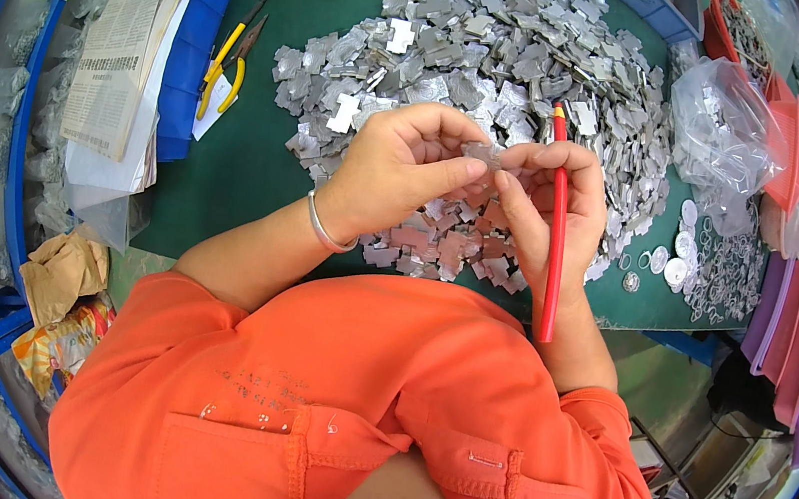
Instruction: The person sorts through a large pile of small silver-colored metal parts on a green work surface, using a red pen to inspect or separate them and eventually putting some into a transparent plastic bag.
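Note:
A small flat metal piece [486, 154] is pinched between thumb and fingers of my left hand [385, 165], and the fingertips of my right hand [571, 234] close on its other side. A long red pencil-like stick [554, 255] with a yellow tip lies across my right hand, tucked between the fingers, tip pointing away from me. Beyond both hands spreads a large heap of flat silver metal pieces [547, 52] with notched, cross-like outlines. More of these lie just under my hands, tinted reddish.
Yellow-handled pliers [226, 75] lie at the left beside a blue tray [198, 51] and newspapers [129, 42]. At the right are a clear plastic bag [723, 131], metal discs [682, 251] and small metal rings [727, 273]. The green table [225, 196] ends near my body.

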`<state>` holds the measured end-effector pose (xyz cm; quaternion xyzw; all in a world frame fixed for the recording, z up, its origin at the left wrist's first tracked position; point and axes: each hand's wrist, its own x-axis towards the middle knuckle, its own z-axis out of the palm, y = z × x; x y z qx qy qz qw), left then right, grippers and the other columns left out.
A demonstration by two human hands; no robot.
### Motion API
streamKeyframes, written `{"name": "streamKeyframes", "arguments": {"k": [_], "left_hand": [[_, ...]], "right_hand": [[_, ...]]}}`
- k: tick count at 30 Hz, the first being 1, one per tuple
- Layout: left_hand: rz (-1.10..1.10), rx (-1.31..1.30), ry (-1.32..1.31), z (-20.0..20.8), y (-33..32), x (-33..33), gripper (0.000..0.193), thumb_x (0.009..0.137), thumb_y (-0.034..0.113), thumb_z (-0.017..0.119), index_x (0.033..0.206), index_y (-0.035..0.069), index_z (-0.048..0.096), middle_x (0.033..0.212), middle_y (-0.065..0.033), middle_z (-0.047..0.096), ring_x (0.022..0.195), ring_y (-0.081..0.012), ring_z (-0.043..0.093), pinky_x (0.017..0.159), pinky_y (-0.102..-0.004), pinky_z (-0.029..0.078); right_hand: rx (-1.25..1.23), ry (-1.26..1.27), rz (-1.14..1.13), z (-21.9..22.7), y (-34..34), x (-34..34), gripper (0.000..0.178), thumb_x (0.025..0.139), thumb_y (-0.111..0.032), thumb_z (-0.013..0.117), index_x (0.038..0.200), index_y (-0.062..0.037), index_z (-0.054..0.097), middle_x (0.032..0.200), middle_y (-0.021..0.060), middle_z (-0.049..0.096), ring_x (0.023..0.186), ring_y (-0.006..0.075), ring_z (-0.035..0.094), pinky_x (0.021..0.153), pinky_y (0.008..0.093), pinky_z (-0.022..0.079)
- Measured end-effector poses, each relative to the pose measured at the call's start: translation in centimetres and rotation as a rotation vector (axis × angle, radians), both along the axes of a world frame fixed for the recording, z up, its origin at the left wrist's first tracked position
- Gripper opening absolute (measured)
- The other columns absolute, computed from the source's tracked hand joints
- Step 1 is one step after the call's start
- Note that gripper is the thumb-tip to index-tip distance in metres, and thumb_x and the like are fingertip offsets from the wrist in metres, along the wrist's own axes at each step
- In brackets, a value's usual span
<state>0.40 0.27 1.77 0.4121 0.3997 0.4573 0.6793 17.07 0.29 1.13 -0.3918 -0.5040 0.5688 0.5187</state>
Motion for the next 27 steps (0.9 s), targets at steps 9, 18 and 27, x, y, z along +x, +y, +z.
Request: {"name": "streamKeyframes", "arguments": {"k": [9,18,27], "left_hand": [[0.047,0.025,-0.117,-1.0,-0.4,0.3,0.014,0.079,-0.003,0.062,0.090,-0.003,0.054,0.085,-0.0106,0.062,0.078,-0.0159,0.063,0.069,-0.0263,0.054],[0.052,0.001,-0.181,-1.5,-0.4,0.3,0.011,0.079,-0.005,0.061,0.085,-0.003,0.052,0.088,-0.0135,0.061,0.081,-0.0181,0.063,0.070,-0.0275,0.054],[0.104,0.251,-0.106,-2.5,-0.5,0.4,0.009,0.078,-0.007,0.061,0.085,-0.004,0.057,0.090,-0.0123,0.061,0.083,-0.0159,0.061,0.072,-0.0271,0.052]], "right_hand": [[0.087,-0.011,-0.009,-0.1,-0.1,0.0,0.028,0.077,0.012,0.057,0.096,-0.0011,0.041,0.090,0.0119,0.058,0.074,0.0134,0.060,0.062,0.0251,0.053],[0.076,-0.044,0.012,-0.5,-0.2,0.2,0.031,0.075,0.012,0.059,0.098,-0.0025,0.042,0.092,0.0113,0.059,0.076,0.0121,0.059,0.066,0.0233,0.049],[0.170,-0.001,-0.014,-0.8,-0.2,0.0,0.029,0.076,0.011,0.059,0.096,-0.0025,0.043,0.091,0.0112,0.058,0.071,0.0103,0.056,0.060,0.0211,0.049]]}}
